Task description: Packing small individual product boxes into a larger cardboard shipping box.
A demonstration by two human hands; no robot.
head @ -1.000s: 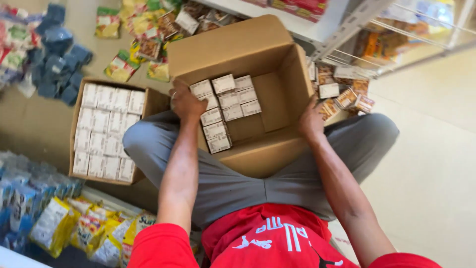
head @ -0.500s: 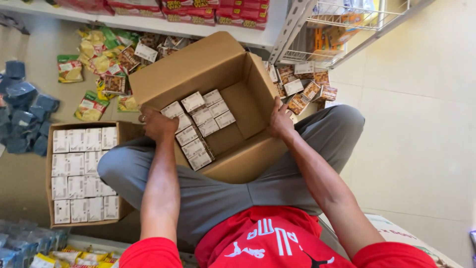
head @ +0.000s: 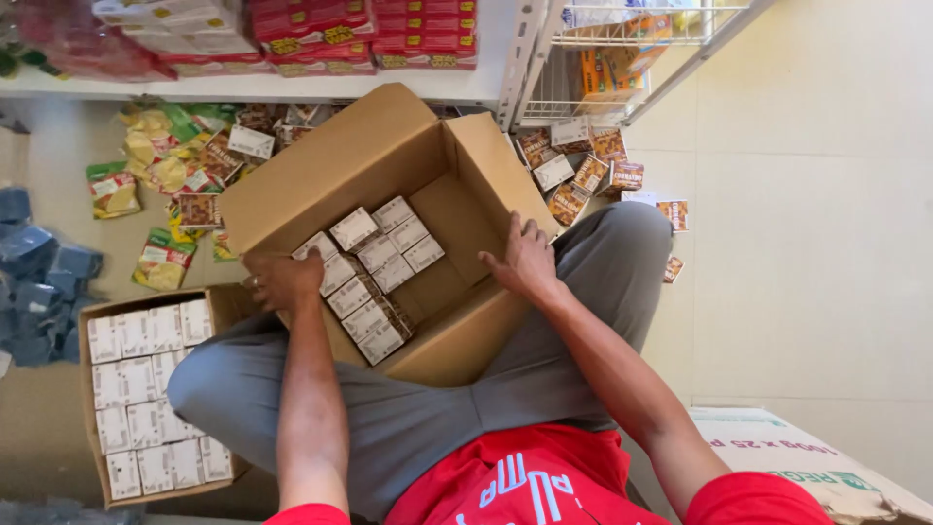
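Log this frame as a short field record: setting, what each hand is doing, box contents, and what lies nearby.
setting: person seated on shop floor by shelves
left hand: grips left edge of open box on lap
right hand: rests on box's right wall
box contents: small white cartons, partly filling it
nearby: second box of white cartons at left; snack packets on floor

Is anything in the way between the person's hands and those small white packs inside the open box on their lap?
Nothing visible. The left hand rests at the box's edge beside the white packs; the right hand lies on the opposite wall.
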